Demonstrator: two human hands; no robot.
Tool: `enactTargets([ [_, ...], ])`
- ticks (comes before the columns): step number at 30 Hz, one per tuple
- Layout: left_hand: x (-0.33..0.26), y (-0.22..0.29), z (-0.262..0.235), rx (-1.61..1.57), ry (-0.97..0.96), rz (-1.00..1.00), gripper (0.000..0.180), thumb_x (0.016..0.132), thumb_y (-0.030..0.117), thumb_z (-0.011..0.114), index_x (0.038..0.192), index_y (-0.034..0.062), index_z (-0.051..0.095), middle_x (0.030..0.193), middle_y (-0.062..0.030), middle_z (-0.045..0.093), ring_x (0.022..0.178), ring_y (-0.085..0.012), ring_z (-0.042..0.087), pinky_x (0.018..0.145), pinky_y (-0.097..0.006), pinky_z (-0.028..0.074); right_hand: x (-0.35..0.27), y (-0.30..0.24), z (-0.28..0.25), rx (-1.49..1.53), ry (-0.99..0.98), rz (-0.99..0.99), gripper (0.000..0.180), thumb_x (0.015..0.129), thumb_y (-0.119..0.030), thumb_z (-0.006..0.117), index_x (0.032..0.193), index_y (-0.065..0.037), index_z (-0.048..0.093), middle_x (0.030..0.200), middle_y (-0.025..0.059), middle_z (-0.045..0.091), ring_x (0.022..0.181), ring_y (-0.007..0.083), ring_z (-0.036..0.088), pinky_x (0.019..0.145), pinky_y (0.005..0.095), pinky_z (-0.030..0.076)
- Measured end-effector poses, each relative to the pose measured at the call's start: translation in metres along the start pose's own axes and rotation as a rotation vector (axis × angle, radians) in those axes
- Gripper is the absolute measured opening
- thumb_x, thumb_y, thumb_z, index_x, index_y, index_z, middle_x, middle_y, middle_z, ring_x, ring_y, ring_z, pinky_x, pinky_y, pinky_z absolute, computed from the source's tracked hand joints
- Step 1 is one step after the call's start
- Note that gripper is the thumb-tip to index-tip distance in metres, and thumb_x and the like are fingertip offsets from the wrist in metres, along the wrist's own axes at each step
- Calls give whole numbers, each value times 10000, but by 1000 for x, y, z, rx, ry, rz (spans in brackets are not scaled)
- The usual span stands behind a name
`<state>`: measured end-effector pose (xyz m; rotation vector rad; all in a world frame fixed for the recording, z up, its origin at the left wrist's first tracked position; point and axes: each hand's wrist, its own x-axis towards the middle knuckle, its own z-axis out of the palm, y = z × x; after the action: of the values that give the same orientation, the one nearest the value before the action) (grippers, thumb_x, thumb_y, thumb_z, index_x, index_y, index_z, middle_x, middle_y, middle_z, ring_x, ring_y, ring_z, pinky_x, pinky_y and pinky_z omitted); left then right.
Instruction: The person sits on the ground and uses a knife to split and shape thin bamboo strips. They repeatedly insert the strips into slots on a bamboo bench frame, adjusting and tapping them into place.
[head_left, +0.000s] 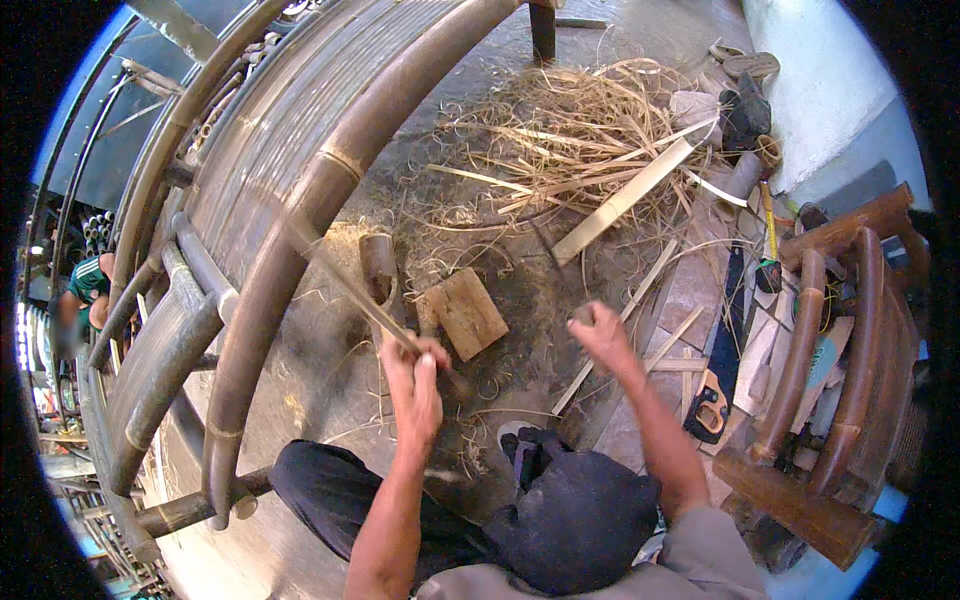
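Above floor (pixel 325 370): left hand (pixel 413 385) gripping bamboo strip (pixel 352 290); right hand (pixel 606 338) curled closed, contents unclear

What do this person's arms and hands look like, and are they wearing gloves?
No gloves! The left hand and right hand are both bare, and so are the forearms. I see no watch or bracelet. On the right arm there's a plain grey sleeve; I can't see a left sleeve clearly.
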<state>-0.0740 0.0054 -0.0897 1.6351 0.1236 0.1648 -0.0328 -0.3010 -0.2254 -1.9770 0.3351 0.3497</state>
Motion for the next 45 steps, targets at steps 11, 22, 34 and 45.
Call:
enactTargets([
  [11,104,-16,14,-110,268,169,319,1018,177,524,1301,41,470,1087,-149,671,995,-218,633,909,-363,515,-97,-6,82,56,-64,-21,488,978,-372,633,1251,23,546,911,195,659,878,311,674,784,447,518],
  [22,101,64,11,-448,477,290,403,1061,358,494,751,141,356,649,28,344,579,-83,321,517,-270,293,-81,-100,76,-17,-146,-108,460,1012,-412,553,1273,-34,540,944,282,691,910,487,676,759,540,525],
  [34,78,49,36,-329,583,411,459,1092,359,459,717,153,293,633,45,261,562,-73,234,501,-272,202,-61,-126,100,26,-214,-366,469,1010,-489,549,1107,-31,582,788,314,642,836,506,654,669,556,508],
  [45,80,45,25,-330,521,423,449,1096,400,437,762,143,283,641,29,281,556,-79,242,484,-260,210,-23,-23,119,-154,-131,-110,554,996,-529,533,1016,23,587,872,343,668,864,518,663,723,578,516],
])
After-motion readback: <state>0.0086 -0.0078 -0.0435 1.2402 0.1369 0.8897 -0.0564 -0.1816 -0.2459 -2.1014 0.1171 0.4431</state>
